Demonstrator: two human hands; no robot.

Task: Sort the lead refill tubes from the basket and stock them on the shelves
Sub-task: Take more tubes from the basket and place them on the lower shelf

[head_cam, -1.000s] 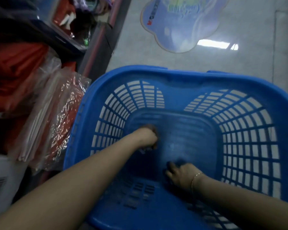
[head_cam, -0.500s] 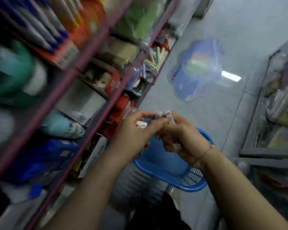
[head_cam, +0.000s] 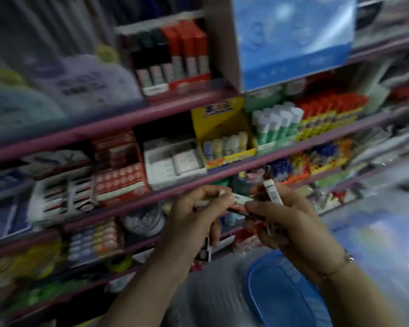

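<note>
While both hands are raised in front of the shelves, small lead refill tubes are held between them. The left hand is curled, its thumb and forefinger pinched on a flat-lying white-labelled tube at its tip. The right hand is closed round several tubes, one of which stands upright above the knuckles; how many are held cannot be told through the blur. A thin bracelet is worn on the right wrist.

Below the right forearm, part of the blue basket is seen on the floor, its inside hidden from this angle. Directly behind the hands, the purple shelf edge is crossed by the fingers. On the shelf above it, a yellow display box of small pastel sticks is placed, with white-capped glue sticks just beside it and red-capped ones further right. Red and white packets are stacked to the left. A blue hanging card covers part of the upper shelf.
</note>
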